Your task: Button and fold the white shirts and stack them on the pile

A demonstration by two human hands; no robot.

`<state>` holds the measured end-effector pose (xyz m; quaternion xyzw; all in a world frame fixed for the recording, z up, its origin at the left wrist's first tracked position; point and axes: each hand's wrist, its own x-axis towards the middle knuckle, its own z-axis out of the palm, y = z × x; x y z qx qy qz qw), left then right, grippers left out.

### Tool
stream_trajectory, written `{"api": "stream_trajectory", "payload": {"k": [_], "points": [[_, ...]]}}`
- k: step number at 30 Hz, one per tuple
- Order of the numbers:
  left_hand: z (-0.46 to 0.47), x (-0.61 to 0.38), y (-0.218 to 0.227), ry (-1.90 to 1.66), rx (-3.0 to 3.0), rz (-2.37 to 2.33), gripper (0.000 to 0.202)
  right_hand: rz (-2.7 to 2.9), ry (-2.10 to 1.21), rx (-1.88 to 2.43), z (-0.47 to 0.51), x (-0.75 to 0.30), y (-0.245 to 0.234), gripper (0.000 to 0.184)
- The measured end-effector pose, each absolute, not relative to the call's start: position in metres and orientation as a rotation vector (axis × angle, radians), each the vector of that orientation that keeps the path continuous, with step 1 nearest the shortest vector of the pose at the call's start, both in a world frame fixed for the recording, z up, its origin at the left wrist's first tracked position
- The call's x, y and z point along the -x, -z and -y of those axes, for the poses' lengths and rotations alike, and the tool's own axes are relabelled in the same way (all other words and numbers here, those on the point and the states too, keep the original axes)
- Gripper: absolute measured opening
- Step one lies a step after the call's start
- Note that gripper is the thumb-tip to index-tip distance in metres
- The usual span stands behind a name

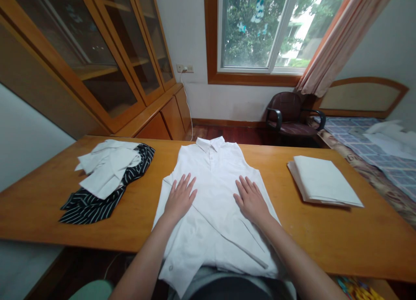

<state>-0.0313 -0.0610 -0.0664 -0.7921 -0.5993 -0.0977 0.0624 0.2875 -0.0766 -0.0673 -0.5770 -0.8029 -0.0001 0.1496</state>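
Observation:
A white collared shirt (214, 191) lies spread on the wooden table in front of me, its collar toward the far edge. The lower part reaches over the near edge by my lap, and a cuff with a button hangs down at the lower left. My left hand (181, 196) rests flat on the shirt's left side, fingers stretched out. On its right side my right hand (251, 198) lies palm down with the fingers spread. Folds of fabric run across the shirt below and between both hands.
To the left on the table (136, 230) lie crumpled white cloth (107, 166) and black-and-white striped fabric (94, 207). A folded white stack (325, 181) sits at the right. Beyond stand a glass-door cabinet (130, 44), an armchair (289, 114) and a bed (370, 131).

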Motion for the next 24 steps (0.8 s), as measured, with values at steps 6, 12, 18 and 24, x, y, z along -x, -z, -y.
{"api": "stream_trajectory", "payload": {"k": [6,12,18,24], "points": [[0.071,0.030,0.067,0.261,2.356,1.856,0.053,2.371,-0.030,1.628,0.070,-0.290,0.064,0.054],[0.077,0.023,0.065,0.198,2.270,1.984,0.055,2.509,-0.073,1.539,0.041,-0.298,0.061,0.057],[0.081,0.003,0.055,0.004,2.152,2.164,0.059,2.638,-0.091,1.338,-0.002,-0.308,0.059,0.058],[0.084,-0.008,0.032,-0.119,2.178,2.224,0.061,2.709,-0.035,1.173,-0.036,-0.314,0.057,0.057]]}}
